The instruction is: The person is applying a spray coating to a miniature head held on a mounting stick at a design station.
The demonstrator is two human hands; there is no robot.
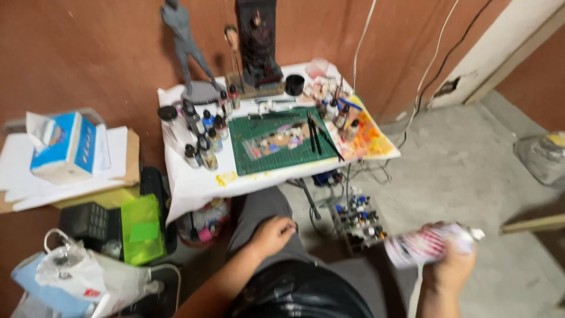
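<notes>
Low at the right of the view, the right hand wraps its fingers around a spray can, held nearly level above the concrete floor, well clear of the small work table. The can lies across the palm, its white cap end pointing right past the fingers, its body jutting left. It looks white with red markings, blurred. The left hand rests on the grey-trousered knee, fingers loosely curled, holding nothing. Ahead, the table carries a green cutting mat, small paint bottles, a grey figurine and a dark statue. A blue tissue box sits to the left.
</notes>
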